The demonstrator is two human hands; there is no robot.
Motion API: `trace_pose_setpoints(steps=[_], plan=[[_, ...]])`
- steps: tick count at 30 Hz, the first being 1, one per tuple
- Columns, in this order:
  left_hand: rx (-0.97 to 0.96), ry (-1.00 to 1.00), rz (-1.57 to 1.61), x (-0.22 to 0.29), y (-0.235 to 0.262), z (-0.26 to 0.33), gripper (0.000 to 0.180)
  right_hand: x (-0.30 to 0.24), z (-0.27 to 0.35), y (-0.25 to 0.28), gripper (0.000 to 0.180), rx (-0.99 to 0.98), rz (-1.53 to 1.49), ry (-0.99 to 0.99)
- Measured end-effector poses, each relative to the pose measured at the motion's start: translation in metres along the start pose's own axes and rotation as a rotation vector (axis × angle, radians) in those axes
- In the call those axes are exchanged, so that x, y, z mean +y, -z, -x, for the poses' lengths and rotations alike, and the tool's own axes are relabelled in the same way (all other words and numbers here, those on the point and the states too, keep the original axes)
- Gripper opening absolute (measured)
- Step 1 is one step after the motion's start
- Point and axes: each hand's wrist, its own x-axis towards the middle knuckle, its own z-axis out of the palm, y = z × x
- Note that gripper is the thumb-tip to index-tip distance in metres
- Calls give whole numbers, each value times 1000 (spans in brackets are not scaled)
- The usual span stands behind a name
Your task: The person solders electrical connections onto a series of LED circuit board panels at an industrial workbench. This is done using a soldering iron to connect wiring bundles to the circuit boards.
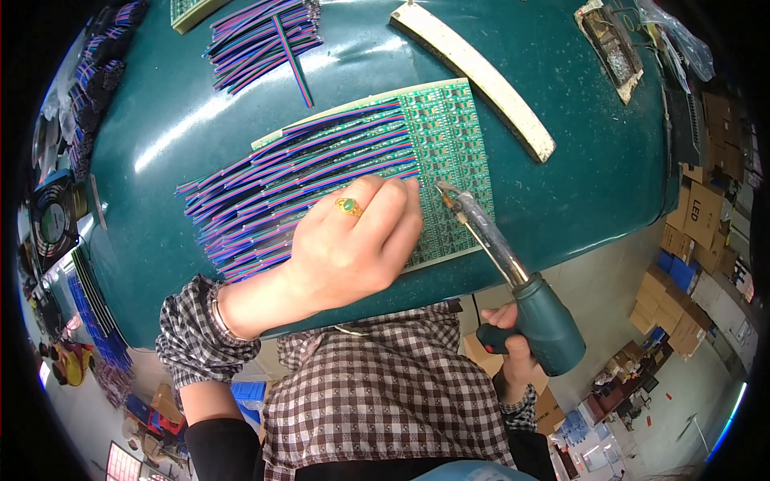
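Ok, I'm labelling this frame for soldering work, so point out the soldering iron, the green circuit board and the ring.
soldering iron (544, 317): head view, on its teal handle.
green circuit board (449, 132): head view, on its bare right part.
ring (349, 207): head view, on its green stone.

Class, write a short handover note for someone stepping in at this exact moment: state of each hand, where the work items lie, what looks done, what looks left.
Left hand: pressed flat on the coloured ribbon wires, fingertips at the green circuit board panel, pinning wires to it.
Right hand: gripping the soldering iron by its teal handle; the tip sits on the board just beside the left fingertips.
The panel lies on the dark green table. A spare wire bundle lies at the far edge.
Done: many wire sets lie fanned out from the panel's left edge.
Left: cannot tell which joints remain unsoldered; check the rows near the tip.
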Motion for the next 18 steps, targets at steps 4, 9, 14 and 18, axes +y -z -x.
trace_pose_setpoints(steps=[4,9,14,18], plan=[[26,-9,-5,-2,17,-1,21,-18,5,-12,64,27,-92,22],[-41,35,65,-1,57,-12,27,-59,6,-29,47,25,-91,72],[1,359,248,-41,136,-25,18,-79,14,-36,46,98,-75,158],[-65,647,190,-106,113,-41,24,-84,9,-40,44,111,-102,194]])
